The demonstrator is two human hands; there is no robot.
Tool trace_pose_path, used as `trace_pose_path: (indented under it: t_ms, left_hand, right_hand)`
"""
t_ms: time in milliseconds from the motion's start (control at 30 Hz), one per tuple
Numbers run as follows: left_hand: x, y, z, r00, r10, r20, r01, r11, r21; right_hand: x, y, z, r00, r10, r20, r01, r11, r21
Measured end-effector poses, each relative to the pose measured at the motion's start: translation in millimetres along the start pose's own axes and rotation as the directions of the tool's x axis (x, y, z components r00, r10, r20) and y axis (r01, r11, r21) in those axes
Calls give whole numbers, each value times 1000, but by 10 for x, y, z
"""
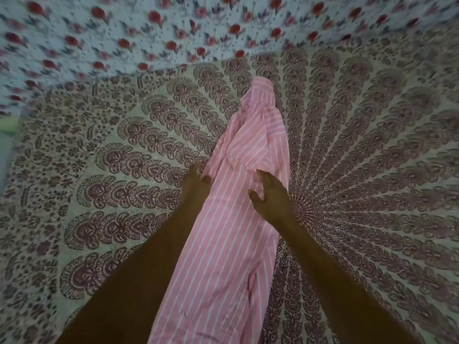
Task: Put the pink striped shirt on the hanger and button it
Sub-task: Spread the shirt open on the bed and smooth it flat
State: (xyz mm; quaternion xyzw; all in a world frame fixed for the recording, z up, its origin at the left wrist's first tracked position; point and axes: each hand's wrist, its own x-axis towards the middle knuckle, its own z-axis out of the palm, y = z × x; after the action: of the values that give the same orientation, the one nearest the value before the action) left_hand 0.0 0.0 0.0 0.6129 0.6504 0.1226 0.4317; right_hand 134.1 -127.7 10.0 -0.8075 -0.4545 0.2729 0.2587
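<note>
The pink striped shirt (238, 214) lies stretched out in a long narrow band on the bed, its long axis running from the bottom of the view, close to the person, up and away to the collar end at the far tip, leaning slightly to the right as it goes. It is bunched and folded lengthwise in its upper half, so its front opening and buttons cannot be made out, and no hanger is in view. Both hands sit about midway along that band, one on each long edge. The left hand (196, 184) is at the left edge, its fingertips closed on a fold of cloth there, a narrow pinching grip holding the shirt. The right hand (270, 194) rests on top of the cloth near the right edge, fingers spread wide and pointing toward the collar, pressing or smoothing rather than clasping anything. The collar lies well beyond both hands, straight ahead along the shirt's length, and neither hand is clearly closer to it; the right hand reaches a little further forward. By my reading the task is early: the shirt needs opening out and the collar found before a hanger can go in. Under everything is a bedspread (372, 170) printed with dark red feather shapes, and beyond it a floral cloth (149, 28) with red flowers.
</note>
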Motion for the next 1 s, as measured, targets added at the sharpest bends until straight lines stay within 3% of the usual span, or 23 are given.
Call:
trace_pose_path:
  t_ms: [167, 300, 400, 500, 567, 667, 800, 867, 933, 1000]
  left_hand:
    - [303, -12, 152, 997, 22, 73, -27, 997, 71]
    - [197, 63, 146, 961, 240, 135, -242, 970, 1]
    - [-2, 175, 63, 874, 459, 159, -462, 887, -20]
    - [-232, 269, -11, 779, 593, 201, -612, 790, 42]
    - [-382, 306, -58, 728, 629, 272, -666, 744, 60]
    - [-613, 304, -134, 666, 648, 370, -698, 716, 2]
    - [-1055, 180, -223, 643, 591, 487, -652, 756, -57]
    - [-1247, 75, -264, 627, 500, 598, -552, 826, -112]
    - [-1369, 29, -318, 674, 341, 656, -279, 939, -202]
    - [-1454, 5, -342, 763, 181, 620, -5, 962, -274]
  right_hand:
    - [52, 105, 218, 999, 37, 16, -37, 999, -22]
    - [101, 126, 174, 990, 83, -111, -65, 985, 157]
    - [168, 35, 41, 973, 150, -175, -89, 945, 315]
    - [265, -222, -134, 960, 260, -104, -160, 815, 557]
    - [373, -350, -248, 954, 298, -42, -225, 799, 558]
    - [414, -385, -396, 948, 318, -30, -281, 874, 397]
    - [21, -304, -458, 920, 378, -98, -322, 877, 356]
    - [-287, -291, -489, 920, 360, -153, -275, 874, 401]
    - [-572, -331, -550, 913, 366, -180, -236, 834, 499]
    - [-811, -373, -625, 909, 377, -177, -218, 792, 570]
